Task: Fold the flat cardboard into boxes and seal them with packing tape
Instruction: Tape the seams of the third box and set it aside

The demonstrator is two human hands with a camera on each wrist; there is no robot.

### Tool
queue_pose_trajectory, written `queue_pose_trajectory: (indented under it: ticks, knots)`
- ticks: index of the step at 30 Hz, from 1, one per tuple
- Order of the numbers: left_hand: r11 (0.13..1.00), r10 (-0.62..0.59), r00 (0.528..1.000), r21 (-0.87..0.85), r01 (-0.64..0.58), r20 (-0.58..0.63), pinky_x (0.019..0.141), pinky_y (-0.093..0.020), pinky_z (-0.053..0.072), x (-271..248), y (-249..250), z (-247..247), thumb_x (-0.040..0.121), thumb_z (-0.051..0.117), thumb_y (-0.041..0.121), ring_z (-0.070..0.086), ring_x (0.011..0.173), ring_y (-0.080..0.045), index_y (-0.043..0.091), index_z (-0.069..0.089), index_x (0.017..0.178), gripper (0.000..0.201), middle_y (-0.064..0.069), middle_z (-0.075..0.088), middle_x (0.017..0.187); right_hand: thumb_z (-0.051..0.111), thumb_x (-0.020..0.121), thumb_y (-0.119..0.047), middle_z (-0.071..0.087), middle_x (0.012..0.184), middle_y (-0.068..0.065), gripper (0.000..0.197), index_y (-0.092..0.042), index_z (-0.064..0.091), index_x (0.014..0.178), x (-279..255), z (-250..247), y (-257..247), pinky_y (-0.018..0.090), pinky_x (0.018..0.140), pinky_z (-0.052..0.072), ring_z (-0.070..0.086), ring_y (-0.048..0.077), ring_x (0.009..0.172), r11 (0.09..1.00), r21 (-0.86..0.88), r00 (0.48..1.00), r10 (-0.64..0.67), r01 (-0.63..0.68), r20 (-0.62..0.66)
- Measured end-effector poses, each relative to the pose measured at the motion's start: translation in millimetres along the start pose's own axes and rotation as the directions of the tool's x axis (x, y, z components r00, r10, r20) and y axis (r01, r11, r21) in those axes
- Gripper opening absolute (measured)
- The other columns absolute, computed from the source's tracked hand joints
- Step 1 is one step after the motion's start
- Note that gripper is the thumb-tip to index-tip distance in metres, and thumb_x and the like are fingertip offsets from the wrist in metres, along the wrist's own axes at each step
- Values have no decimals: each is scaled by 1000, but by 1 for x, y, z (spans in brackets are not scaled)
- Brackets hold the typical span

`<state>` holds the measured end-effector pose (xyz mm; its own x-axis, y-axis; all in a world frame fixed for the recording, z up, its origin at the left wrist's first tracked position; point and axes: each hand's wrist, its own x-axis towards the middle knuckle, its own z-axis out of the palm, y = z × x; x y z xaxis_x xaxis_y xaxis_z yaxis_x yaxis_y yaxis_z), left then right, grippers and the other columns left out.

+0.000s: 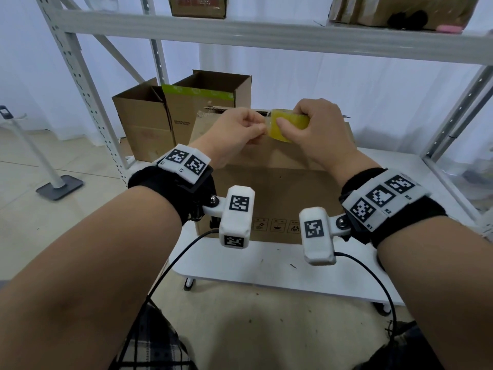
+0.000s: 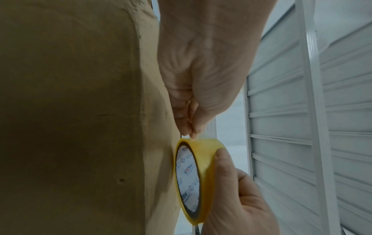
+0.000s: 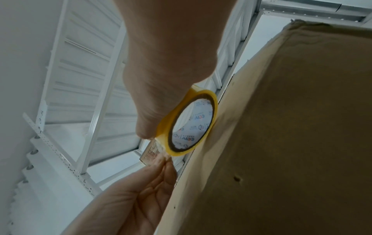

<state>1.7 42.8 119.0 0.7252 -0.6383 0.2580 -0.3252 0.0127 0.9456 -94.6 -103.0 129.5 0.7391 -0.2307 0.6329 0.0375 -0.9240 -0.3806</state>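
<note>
Now, step in hand: sealing stage, at the point of freeing the tape end from the roll; nothing laid on cardboard yet, as judged from the views.
Left hand (image 1: 241, 129): raised over the box, fingers (image 2: 194, 130) pressed together, pinching the loose clear tape end (image 3: 155, 150) just off the roll's rim.
Right hand (image 1: 314, 129): curled round the tape roll (image 1: 289, 126), thumb on its yellow outer face, other fingers wrapped behind; roll held on edge, close beside the cardboard.
Tape roll, closer look: yellow, printed white core, only a short tab peeled so far.
Box being worked (image 1: 269, 188): brown, standing on the white counter (image 1: 266, 265), directly under both hands, handling symbols printed low on the near face; top flaps mostly hidden by the hands, so closed or not cannot be told.
Next move calls for: drawing out a longer strip with hands moving apart, keeping it taut and untwisted, then laying the end across the seam and pressing it down.
Risk: tab sticking to fingers or folding on itself.
Farther back: two open boxes (image 1: 184, 113) on the floor beside the metal shelving (image 1: 266, 30).
</note>
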Motion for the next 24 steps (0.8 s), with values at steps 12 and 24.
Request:
queue_pose_trajectory:
  ticks: [12, 24]
  knots:
    - [998, 46, 995, -34, -49, -89, 65, -19, 50, -1, 1, 7, 96, 56, 10, 58, 65, -9, 6, 61, 87, 11, -4, 60, 73, 63, 89, -39, 49, 68, 2, 33, -12, 53, 74, 0, -5, -7, 27, 60, 31, 43, 18, 68, 997, 70, 999, 34, -32, -35]
    - [980, 60, 996, 194, -45, -72, 61, -17, 50, 2, 14, -9, 95, 57, 11, 56, 64, -9, 11, 60, 79, 16, -3, 58, 71, 46, 94, -59, 49, 70, 1, 45, -16, 50, 81, 7, -9, -12, 33, 57, 28, 51, 25, 77, 957, -281, 992, 103, -78, 79]
